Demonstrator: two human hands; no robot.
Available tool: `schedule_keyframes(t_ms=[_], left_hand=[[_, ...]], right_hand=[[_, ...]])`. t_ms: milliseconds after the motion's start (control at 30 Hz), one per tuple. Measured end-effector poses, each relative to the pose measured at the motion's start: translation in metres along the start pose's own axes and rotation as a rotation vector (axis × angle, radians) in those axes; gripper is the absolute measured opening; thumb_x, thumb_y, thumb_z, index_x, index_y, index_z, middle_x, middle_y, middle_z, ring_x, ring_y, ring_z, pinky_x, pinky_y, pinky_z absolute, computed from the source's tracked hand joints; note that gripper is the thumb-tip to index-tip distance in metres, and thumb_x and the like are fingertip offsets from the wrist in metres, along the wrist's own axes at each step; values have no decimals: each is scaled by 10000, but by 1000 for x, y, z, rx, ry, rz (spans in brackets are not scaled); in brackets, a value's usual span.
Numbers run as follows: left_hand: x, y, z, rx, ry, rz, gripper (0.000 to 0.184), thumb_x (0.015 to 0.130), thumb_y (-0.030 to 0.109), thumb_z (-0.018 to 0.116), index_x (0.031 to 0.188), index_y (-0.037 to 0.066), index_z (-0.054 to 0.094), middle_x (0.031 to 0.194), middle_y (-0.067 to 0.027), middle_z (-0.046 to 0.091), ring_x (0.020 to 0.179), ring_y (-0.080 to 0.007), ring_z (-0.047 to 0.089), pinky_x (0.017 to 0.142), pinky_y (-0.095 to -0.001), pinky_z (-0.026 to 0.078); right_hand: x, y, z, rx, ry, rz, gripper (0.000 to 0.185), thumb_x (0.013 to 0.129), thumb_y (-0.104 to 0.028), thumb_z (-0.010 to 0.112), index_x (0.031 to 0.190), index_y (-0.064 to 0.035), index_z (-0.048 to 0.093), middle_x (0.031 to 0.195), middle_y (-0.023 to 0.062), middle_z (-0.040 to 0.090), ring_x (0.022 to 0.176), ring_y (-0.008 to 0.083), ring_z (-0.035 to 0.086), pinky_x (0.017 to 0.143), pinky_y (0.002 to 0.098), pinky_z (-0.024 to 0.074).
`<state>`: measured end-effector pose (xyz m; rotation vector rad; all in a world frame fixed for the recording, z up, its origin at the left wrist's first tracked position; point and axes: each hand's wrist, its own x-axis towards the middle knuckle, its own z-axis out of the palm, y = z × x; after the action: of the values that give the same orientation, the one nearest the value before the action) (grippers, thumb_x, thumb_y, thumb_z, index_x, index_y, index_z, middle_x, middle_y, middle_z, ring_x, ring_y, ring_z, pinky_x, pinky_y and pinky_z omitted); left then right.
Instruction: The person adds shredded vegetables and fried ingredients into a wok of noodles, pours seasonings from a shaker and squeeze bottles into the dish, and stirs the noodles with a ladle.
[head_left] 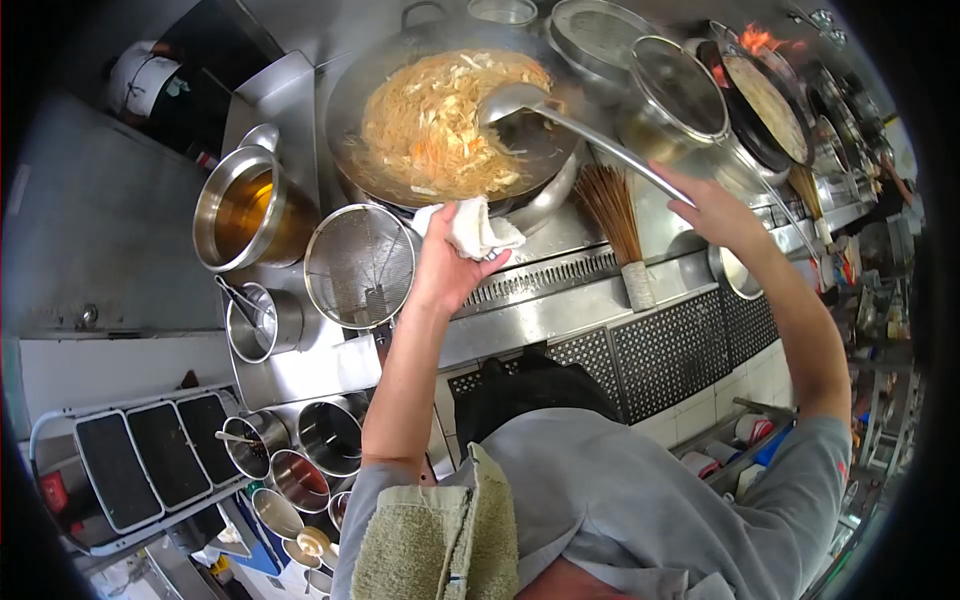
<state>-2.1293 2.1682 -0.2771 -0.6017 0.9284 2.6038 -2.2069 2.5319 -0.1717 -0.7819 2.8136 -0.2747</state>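
A large wok (345, 150) on the range holds a heap of thin noodles (400, 110) with pale egg-like pieces and orange shreds. My left hand (450, 265) grips a folded white cloth (480, 228) against the wok's near rim; the cloth hides what lies beneath it. Closed around the long handle of a metal wok ladle (620, 152), my right hand (715, 208) is to the right of the wok. The ladle's bowl rests in the noodles, right of their middle. A bamboo wok brush (612, 210) lies between my hands, below the ladle handle.
Left of the wok stand a steel pot of amber liquid (240, 215), a round mesh strainer (360, 265) and a small pot (262, 325). Sieves (680, 88) and another wok (770, 105) near flames (760, 40) are at right. Another person (145, 80) stands far left.
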Motion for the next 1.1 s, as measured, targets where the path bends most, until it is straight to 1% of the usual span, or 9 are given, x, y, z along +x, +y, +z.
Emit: schedule_keyframes(t_ms=[267, 367, 433, 533, 700, 767, 867, 967, 1100], left_hand=[[3, 4, 2, 72, 136, 14, 392, 962, 439, 480, 1186, 125, 554, 1120, -54, 617, 1052, -254, 608, 803, -438, 538], [7, -3, -7, 81, 103, 3, 415, 946, 450, 498, 1229, 147, 532, 1158, -29, 610, 1075, -249, 586, 847, -480, 508], [6, -3, -4, 22, 112, 13, 423, 967, 497, 448, 1156, 142, 578, 1054, -42, 647, 986, -255, 638, 689, -400, 567], [-20, -6, -1, 41, 114, 24, 481, 974, 532, 397, 1183, 135, 570, 1102, -83, 652, 985, -275, 649, 719, -470, 570], [-46, -33, -18, 34, 74, -63, 566, 973, 553, 392, 1279, 92, 513, 1183, -105, 632, 1066, -284, 636, 815, -571, 547], [-55, -42, -22, 30, 108, -81, 553, 973, 545, 404, 1297, 107, 500, 1206, -95, 622, 1086, -275, 625, 812, -576, 543], [-65, -55, -27, 16, 178, -70, 519, 970, 522, 413, 1272, 114, 520, 1195, -99, 619, 1064, -285, 623, 790, -582, 537], [-76, -60, -34, 46, 222, -77, 529, 960, 530, 429, 1279, 117, 517, 1197, -92, 619, 1075, -287, 618, 788, -585, 533], [-87, -67, -46, 39, 261, -111, 520, 950, 522, 460, 1297, 138, 510, 1219, -94, 609, 1100, -284, 607, 796, -583, 534]], right_hand=[[-65, -28, -68, 127, -152, -9, 677, 900, -84, 565, 1503, -240, 300, 909, 207, 660, 726, 366, 608, 752, 436, 482], [-54, -20, -15, 220, -210, -92, 655, 916, -76, 553, 1505, -227, 306, 737, 122, 604, 632, 270, 579, 648, 382, 496], [-29, -31, 2, 583, -320, 290, 622, 943, -105, 550, 1507, -202, 308, 658, 25, 513, 549, 142, 523, 544, 282, 465], [-21, -25, 16, 1031, -207, 330, 601, 967, -149, 543, 1512, -175, 293, 650, -27, 449, 490, 66, 439, 443, 241, 402], [59, -28, 30, 689, 160, 211, 652, 952, -214, 571, 1523, -171, 257, 643, -16, 451, 440, 82, 399, 369, 269, 385], [92, -42, 35, 767, 83, 311, 716, 926, -195, 600, 1530, -149, 218, 659, -9, 463, 446, 78, 410, 370, 264, 385], [115, -59, 59, 1412, -235, 215, 727, 895, -108, 595, 1508, -90, 205, 667, -32, 433, 435, 63, 395, 352, 238, 366], [93, -62, 55, 1773, -417, 158, 826, 892, -110, 606, 1541, -149, 97, 648, -35, 398, 416, 49, 370, 305, 224, 326], [39, -89, 31, 1601, -221, 197, 762, 903, -77, 573, 1538, -155, 158, 662, -31, 407, 391, 41, 342, 294, 217, 301]])
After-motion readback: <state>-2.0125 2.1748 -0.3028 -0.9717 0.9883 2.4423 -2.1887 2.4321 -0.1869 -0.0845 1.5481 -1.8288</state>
